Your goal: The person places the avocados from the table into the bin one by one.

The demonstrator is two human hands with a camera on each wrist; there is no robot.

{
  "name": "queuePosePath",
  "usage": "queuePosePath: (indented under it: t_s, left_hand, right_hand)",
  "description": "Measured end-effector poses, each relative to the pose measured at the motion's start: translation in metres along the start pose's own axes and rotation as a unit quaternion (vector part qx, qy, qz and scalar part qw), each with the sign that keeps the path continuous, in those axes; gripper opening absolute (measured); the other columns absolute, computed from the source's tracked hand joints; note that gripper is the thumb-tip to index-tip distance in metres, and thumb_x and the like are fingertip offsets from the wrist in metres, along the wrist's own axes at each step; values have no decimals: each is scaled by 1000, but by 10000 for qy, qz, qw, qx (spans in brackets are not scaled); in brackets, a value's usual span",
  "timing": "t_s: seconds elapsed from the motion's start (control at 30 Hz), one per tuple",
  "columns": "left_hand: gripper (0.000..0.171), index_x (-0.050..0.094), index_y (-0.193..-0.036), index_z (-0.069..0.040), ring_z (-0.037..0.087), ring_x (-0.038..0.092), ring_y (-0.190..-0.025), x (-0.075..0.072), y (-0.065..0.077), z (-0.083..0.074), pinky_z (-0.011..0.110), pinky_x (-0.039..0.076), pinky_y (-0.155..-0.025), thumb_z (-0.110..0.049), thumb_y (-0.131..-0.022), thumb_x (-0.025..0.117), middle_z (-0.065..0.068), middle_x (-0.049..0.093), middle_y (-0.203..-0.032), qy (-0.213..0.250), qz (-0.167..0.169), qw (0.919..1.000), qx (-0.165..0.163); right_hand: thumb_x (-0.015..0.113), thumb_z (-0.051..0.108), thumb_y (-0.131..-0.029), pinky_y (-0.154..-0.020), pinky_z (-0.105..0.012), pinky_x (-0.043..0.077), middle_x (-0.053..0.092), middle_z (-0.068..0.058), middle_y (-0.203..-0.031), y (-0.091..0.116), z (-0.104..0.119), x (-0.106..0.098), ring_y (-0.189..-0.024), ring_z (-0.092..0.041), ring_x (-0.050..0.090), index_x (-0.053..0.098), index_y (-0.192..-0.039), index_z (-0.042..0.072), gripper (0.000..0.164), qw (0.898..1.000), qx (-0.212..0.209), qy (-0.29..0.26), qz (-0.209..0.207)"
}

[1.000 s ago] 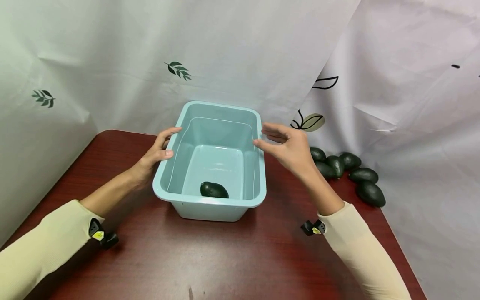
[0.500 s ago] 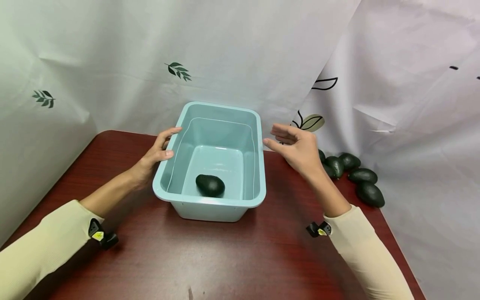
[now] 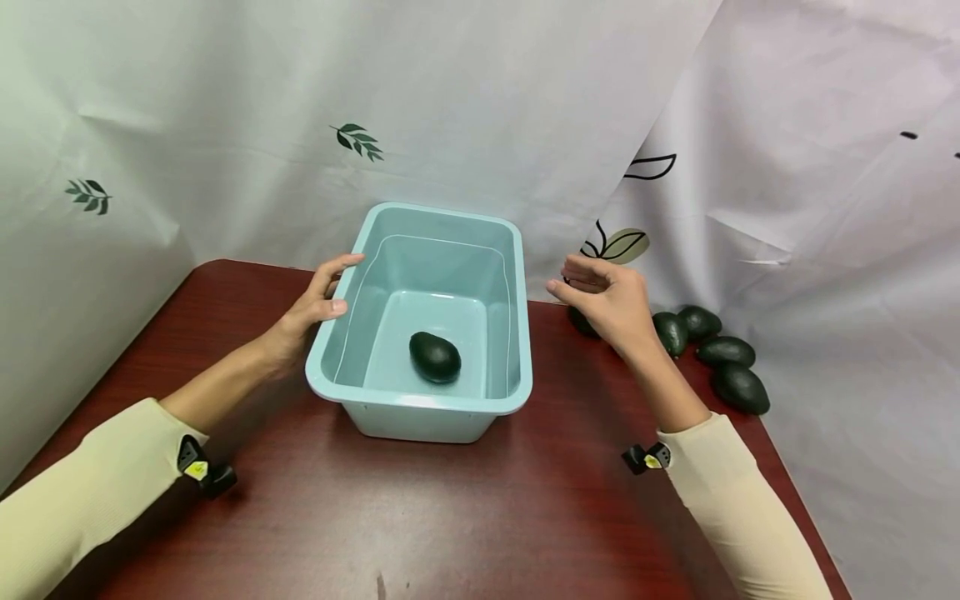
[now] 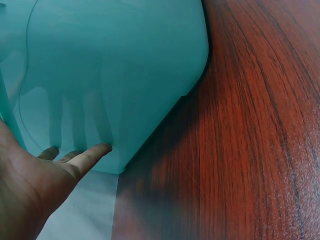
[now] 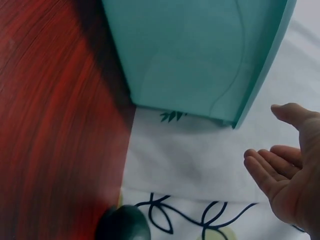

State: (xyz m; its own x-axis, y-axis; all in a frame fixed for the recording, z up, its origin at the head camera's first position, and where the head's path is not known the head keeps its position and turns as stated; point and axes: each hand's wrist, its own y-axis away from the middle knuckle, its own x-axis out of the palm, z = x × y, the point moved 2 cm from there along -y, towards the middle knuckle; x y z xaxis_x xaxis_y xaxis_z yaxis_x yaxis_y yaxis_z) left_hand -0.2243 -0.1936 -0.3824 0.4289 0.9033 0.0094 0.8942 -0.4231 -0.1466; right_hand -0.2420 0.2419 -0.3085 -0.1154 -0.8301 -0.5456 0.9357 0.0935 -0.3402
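Note:
A single dark green avocado [image 3: 435, 358] lies inside the light blue plastic basin [image 3: 420, 402], toward its near side. My left hand [image 3: 311, 304] rests at the basin's left rim. Its thumb and index finger are spread along the rim, and in the left wrist view the other straight fingers [image 4: 92, 156] touch the outer wall. To the right of the basin, my right hand [image 3: 609, 300] hovers apart from the rim, fingers loosely bent and thumb separated from them. Nothing is in it.
Several more avocados [image 3: 723, 352] lie at the right edge of the dark red wooden table [image 3: 450, 517], some partly hidden behind the right hand and forearm. A pale curtain with leaf prints [image 3: 262, 100] hangs close behind the basin and table.
My right hand has moved away from the basin's rim, toward the right. The avocado in the basin has rolled and turned, ending slightly farther back. The left hand and basin stay put.

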Motion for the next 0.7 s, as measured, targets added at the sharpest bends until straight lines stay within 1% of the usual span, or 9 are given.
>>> queuePosePath:
  t_s: [0.17,0.4,0.6,0.67,0.7]
  left_hand:
    - [68,33,-169,-44,27,52,-131,0,0,0,35,62,-93,-29,-104,46,4,32,-159,-18,2,10000,19]
    - [68,32,-169,-43,28,52,-131,0,-1,0,35,62,-93,-28,-104,47,4,32,-159,53,29,10000,30]
    - [68,33,-169,-43,27,53,-130,0,-1,1,35,62,-93,-28,-103,47,5,32,-159,68,21,10000,18]
    - [68,33,-168,-43,27,54,-130,-1,-1,1,35,62,-93,-28,-103,47,5,32,-158,72,13,10000,12]
    - [68,33,-168,-43,27,54,-130,-1,-1,1,35,62,-93,-28,-103,47,5,33,-158,79,12,10000,9]
  right_hand:
    - [91,30,-97,-94,-14,60,82,-18,-135,-1,-12,-3,-121,-35,82,77,-144,5,55,9998,123,143,-7]
    - [91,37,-97,-95,-15,61,81,-16,-136,-3,-27,-8,-124,-33,81,76,-145,5,59,9987,358,352,-67]
    - [90,34,-97,-92,-12,59,82,-17,-136,-5,-37,-11,-125,-35,81,77,-143,3,57,9977,464,494,-81]
    - [90,33,-97,-94,-15,60,81,-18,-136,-6,-40,-11,-125,-35,81,77,-142,3,56,9970,512,572,-88]
    - [90,32,-97,-96,-19,62,81,-18,-136,-6,-42,-11,-126,-36,80,77,-142,3,56,9966,543,605,-90]
